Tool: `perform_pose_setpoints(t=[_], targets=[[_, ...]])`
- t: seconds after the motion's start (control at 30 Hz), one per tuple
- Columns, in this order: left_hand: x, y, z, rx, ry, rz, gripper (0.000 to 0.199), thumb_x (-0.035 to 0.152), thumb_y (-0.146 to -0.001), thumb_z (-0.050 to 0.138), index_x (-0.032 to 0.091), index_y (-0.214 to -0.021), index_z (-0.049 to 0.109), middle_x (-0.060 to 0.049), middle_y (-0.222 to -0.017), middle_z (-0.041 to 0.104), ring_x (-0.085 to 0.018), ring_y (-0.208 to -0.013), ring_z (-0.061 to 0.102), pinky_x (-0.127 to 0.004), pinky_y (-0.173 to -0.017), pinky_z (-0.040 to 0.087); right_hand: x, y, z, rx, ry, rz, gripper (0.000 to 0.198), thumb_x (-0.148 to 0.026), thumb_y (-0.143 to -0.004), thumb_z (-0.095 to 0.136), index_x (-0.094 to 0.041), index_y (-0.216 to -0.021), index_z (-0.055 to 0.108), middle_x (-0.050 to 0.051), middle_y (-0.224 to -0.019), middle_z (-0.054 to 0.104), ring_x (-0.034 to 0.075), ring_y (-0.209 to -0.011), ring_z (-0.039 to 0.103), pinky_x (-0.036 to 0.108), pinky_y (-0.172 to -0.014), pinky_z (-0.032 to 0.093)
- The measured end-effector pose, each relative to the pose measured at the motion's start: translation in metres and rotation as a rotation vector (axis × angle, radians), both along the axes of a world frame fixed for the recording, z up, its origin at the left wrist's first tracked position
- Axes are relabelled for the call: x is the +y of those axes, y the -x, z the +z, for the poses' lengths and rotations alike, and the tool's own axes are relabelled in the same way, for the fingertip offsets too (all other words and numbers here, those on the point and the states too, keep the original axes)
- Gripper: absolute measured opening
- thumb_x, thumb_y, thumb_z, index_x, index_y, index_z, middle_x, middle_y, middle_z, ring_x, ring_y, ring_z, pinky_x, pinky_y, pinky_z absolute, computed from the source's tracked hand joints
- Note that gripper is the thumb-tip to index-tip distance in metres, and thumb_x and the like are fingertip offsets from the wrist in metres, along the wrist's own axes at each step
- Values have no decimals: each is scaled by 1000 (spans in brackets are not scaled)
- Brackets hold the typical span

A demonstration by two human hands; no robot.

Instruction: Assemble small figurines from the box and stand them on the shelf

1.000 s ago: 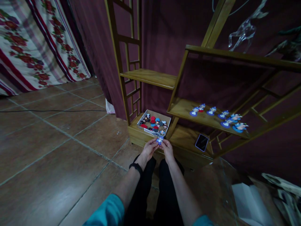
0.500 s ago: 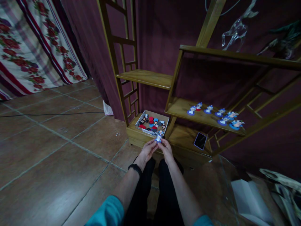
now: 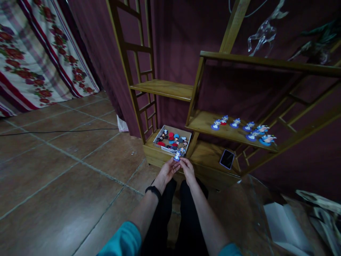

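A small white and purple toy figurine [image 3: 177, 155] on a round purple base is held upright just in front of an open cardboard box [image 3: 165, 149]. My left hand [image 3: 167, 171] has its fingers closed at the base from the left and below. At the base's right edge are the bent fingertips of my right hand [image 3: 188, 169], closed together; their exact grip is too small to see clearly. Inside the box lie several figurines and red, blue and dark round bases. Its front right corner is partly covered by the held figurine.
The wooden shelf [image 3: 197, 121] to the right carries several similar figurines [image 3: 236, 123]. Below it lies a phone or tablet [image 3: 227, 159]. A clear horse figure [image 3: 263, 33] stands on the upper shelf. A white box [image 3: 286, 222] sits on the floor at right; a cable [image 3: 61, 131] crosses the left floor.
The figurine has shifted slightly left and up, tilting upright over my left hand. My right hand's fingers have moved toward the right edge of its base. The view has shifted slightly.
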State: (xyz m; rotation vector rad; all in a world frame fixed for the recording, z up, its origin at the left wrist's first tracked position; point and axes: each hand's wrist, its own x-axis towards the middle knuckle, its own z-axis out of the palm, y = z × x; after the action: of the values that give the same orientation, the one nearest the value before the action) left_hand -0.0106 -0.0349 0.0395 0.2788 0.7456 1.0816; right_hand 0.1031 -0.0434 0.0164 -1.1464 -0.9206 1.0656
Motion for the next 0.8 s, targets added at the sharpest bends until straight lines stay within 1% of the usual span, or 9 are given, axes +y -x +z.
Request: perform_pose_setpoints(t=[0.1,0.23,0.33,0.53,0.7,0.8], targets=[[1,1,0,13,20,-5,25,34,-83,52,11,-87,61,-11,-83,64,-15,-77,62,-30,-75,52,0,-1,1,20,18,-30,33,-44,-68,61,-21,-91,66,4,-94,67,20,-86,60,32,-74,48],[1,1,-1,29,32,-44,28,37,-84,50,11,-84,60,-10,-77,62,-14,-72,61,-29,-73,52,0,-2,2,35,45,-46,36,-45,-69,60,-20,-94,65,5,-93,67,19,-82,60,31,-71,47],[1,-1,-1,60,20,-55,26,36,-83,52,11,-85,61,-10,-78,63,-14,-73,61,-28,-73,52,0,-3,3,45,56,-49,37,-46,-70,59,-19,-94,65,5,-90,67,19,-80,60,29,-69,47],[2,-3,-4,69,-37,-46,18,26,-77,61,15,-92,61,-8,-90,65,-17,-82,63,-32,-77,52,2,-3,2,33,49,-72,38,-47,-70,59,-20,-96,63,4,-92,67,19,-83,59,31,-74,47],[4,-2,-9,60,-80,-73,28,12,-76,62,16,-103,59,-8,-94,65,-13,-81,63,-31,-79,52,6,-4,-2,55,17,-75,38,-44,-69,60,-20,-98,61,4,-98,66,21,-91,59,33,-78,47],[5,-1,-12,42,-87,-43,32,7,-74,62,16,-104,60,-8,-96,65,-15,-85,63,-33,-83,51,7,-4,-3,64,7,-59,37,-43,-69,60,-20,-99,61,4,-98,66,21,-90,59,33,-78,47]])
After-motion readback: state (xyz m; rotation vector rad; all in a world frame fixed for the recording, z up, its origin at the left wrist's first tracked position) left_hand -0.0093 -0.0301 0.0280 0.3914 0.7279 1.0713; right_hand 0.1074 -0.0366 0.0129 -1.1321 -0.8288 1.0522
